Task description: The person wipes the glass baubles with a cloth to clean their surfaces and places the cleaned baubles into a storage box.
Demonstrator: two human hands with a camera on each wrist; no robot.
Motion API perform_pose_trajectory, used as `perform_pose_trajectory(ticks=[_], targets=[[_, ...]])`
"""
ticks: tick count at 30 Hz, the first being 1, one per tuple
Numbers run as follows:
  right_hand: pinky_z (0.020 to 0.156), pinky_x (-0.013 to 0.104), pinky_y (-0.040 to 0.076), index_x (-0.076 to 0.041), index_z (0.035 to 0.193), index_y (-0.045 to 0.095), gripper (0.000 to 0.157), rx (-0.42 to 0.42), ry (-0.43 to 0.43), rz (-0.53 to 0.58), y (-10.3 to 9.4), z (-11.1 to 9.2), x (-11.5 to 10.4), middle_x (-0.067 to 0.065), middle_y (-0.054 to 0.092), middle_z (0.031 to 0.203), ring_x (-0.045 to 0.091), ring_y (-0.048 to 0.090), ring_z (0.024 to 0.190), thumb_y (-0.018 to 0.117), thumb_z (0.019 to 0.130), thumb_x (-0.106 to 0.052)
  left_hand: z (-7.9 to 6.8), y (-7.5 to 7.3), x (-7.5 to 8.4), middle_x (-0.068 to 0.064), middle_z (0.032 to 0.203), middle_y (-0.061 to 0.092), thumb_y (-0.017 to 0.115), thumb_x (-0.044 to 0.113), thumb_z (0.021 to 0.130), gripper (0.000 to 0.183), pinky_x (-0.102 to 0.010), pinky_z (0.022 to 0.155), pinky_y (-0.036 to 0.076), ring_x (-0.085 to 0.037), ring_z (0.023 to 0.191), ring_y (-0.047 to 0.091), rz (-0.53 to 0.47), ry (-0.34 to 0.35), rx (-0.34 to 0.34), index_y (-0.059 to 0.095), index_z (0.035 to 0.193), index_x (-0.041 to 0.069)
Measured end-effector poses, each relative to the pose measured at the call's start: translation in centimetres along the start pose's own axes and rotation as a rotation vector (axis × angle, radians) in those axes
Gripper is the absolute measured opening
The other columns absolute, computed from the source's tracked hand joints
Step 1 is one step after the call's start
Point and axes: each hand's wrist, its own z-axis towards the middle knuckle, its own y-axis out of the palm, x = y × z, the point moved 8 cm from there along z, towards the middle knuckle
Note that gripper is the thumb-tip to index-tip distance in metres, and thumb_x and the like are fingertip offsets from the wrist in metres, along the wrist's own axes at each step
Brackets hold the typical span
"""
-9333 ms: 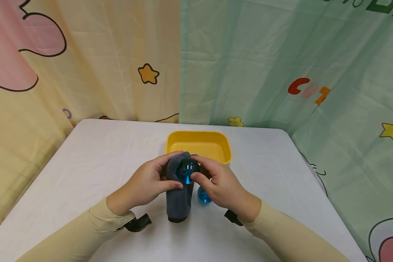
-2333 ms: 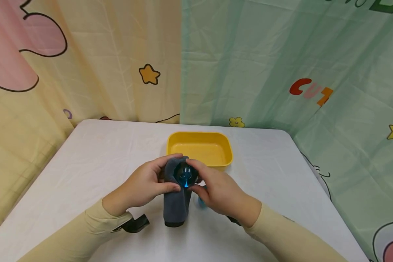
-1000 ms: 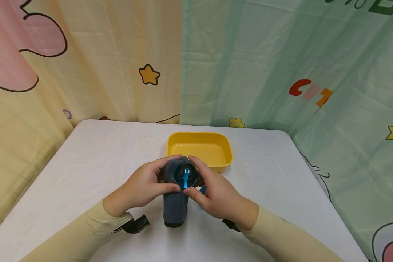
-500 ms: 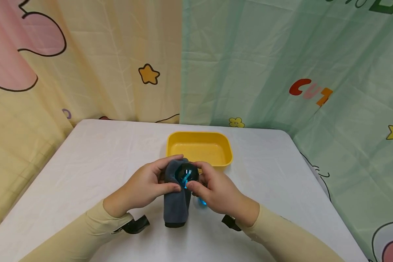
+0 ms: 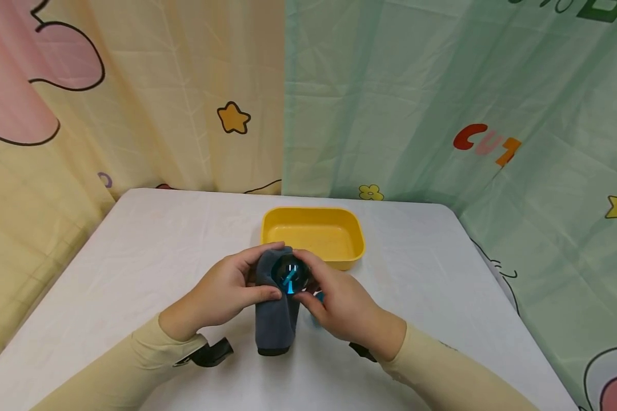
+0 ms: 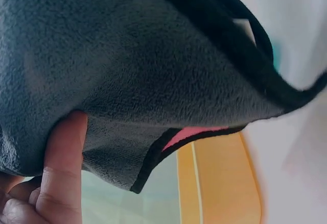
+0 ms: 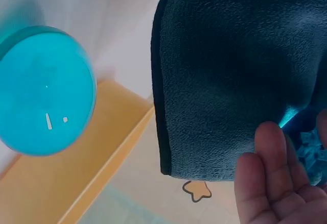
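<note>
Cloth of slate-grey plush with black edging (image 5: 275,325) hangs just below the centre of the head view, its upper part folded about the left side of a glossy transparent blue ball (image 5: 290,275); the left hand (image 5: 228,289), left of centre, grips the cloth, its thumb and fingers bent and partly spread; the right hand (image 5: 341,295), right of centre, holds the ball's right edge between bent forefinger and thumb; a second blue ball (image 7: 46,91), mostly hidden behind that hand in the head view, shows whole at the left of the right wrist view; a yellow rectangular plastic tray (image 5: 313,233) lies beyond the hands, at mid-frame, on a white-covered table (image 5: 175,245); cream (image 5: 185,74) and mint-green printed curtains (image 5: 391,85) fill the upper frame.
</note>
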Motion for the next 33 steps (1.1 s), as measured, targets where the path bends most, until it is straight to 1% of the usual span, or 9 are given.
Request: perform_pose_trajectory(ticks=[3, 6, 10, 13, 15, 20, 25, 29, 33], targets=[[0.081, 0.028, 0.064, -0.01, 0.157, 0.035, 0.072, -0.006, 0.016, -0.019, 0.0, 0.0, 0.1, 0.005, 0.075, 0.118, 0.012, 0.073, 0.091, 0.076, 0.098, -0.02, -0.1, 0.1, 0.0, -0.019, 0.136, 0.068, 0.081, 0.011, 0.094, 0.073, -0.029, 0.088, 0.064, -0.014, 0.105, 0.073, -0.006, -0.001, -0.01, 0.045, 0.156, 0.0], [0.069, 0.022, 0.059, -0.009, 0.153, 0.039, 0.069, -0.024, 0.057, -0.004, 0.0, 0.0, 0.5, -0.002, 0.073, 0.098, 0.006, 0.064, 0.077, 0.076, 0.098, -0.025, -0.2, 0.3, 0.0, -0.019, 0.138, 0.068, 0.08, 0.012, 0.094, 0.073, -0.029, 0.088, 0.064, -0.014, 0.106, 0.073, -0.012, -0.008, -0.021, 0.044, 0.157, 0.0], [0.056, 0.021, 0.049, -0.006, 0.141, 0.052, 0.05, -0.027, 0.115, 0.093, 0.0, -0.1, 1.2, -0.006, 0.062, 0.076, 0.003, 0.05, 0.062, 0.073, 0.101, -0.028, -0.2, 0.5, 0.0, -0.02, 0.141, 0.066, 0.08, 0.014, 0.094, 0.074, -0.03, 0.088, 0.064, -0.015, 0.106, 0.074, -0.019, -0.01, -0.04, 0.044, 0.157, 0.0], [0.063, 0.021, 0.055, -0.006, 0.137, 0.058, 0.043, -0.01, 0.119, 0.172, 0.0, -0.1, 1.4, -0.004, 0.069, 0.087, 0.004, 0.058, 0.07, 0.07, 0.103, -0.028, -0.2, 0.7, 0.0, -0.02, 0.14, 0.066, 0.081, 0.014, 0.094, 0.074, -0.03, 0.087, 0.064, -0.015, 0.105, 0.074, -0.016, -0.003, -0.049, 0.044, 0.157, 0.0], [0.073, 0.023, 0.059, -0.005, 0.144, 0.054, 0.049, -0.009, 0.106, 0.184, 0.1, -0.1, 1.3, 0.0, 0.074, 0.102, 0.007, 0.064, 0.08, 0.068, 0.104, -0.03, -0.1, 0.7, 0.0, -0.019, 0.137, 0.068, 0.081, 0.014, 0.094, 0.074, -0.03, 0.087, 0.064, -0.015, 0.105, 0.074, -0.003, -0.001, -0.046, 0.045, 0.157, 0.001], [0.082, 0.024, 0.061, -0.009, 0.163, 0.029, 0.075, -0.047, 0.062, 0.123, 0.2, -0.2, 0.6, 0.003, 0.071, 0.124, 0.01, 0.067, 0.092, 0.071, 0.103, -0.028, -0.1, 0.3, -0.1, -0.016, 0.132, 0.071, 0.082, 0.014, 0.093, 0.073, -0.029, 0.087, 0.064, -0.013, 0.104, 0.074, 0.029, -0.003, -0.021, 0.047, 0.156, 0.002], [0.086, 0.023, 0.061, -0.014, 0.162, 0.031, 0.076, -0.073, 0.007, 0.028, 0.2, -0.1, 0.2, 0.004, 0.065, 0.139, 0.012, 0.066, 0.094, 0.074, 0.1, -0.017, -0.1, 0.2, 0.0, -0.018, 0.137, 0.068, 0.083, 0.012, 0.092, 0.073, -0.03, 0.088, 0.064, -0.015, 0.107, 0.074, -0.014, 0.001, -0.017, 0.047, 0.155, 0.002], [0.08, 0.023, 0.061, -0.012, 0.159, 0.035, 0.072, -0.066, 0.025, 0.001, 0.0, 0.0, 0.3, 0.004, 0.07, 0.128, 0.01, 0.065, 0.088, 0.075, 0.099, -0.02, -0.1, 0.3, 0.1, -0.019, 0.137, 0.068, 0.082, 0.011, 0.092, 0.073, -0.031, 0.087, 0.064, -0.016, 0.105, 0.074, -0.026, -0.001, -0.021, 0.047, 0.155, 0.001], [0.068, 0.023, 0.057, -0.007, 0.153, 0.037, 0.064, -0.094, 0.122, 0.13, 0.3, 0.0, 1.1, 0.0, 0.074, 0.101, 0.005, 0.06, 0.074, 0.071, 0.102, -0.027, 0.0, 0.5, 0.1, -0.019, 0.138, 0.068, 0.082, 0.013, 0.093, 0.073, -0.03, 0.086, 0.064, -0.016, 0.104, 0.074, -0.018, -0.007, -0.029, 0.046, 0.156, 0.001]])
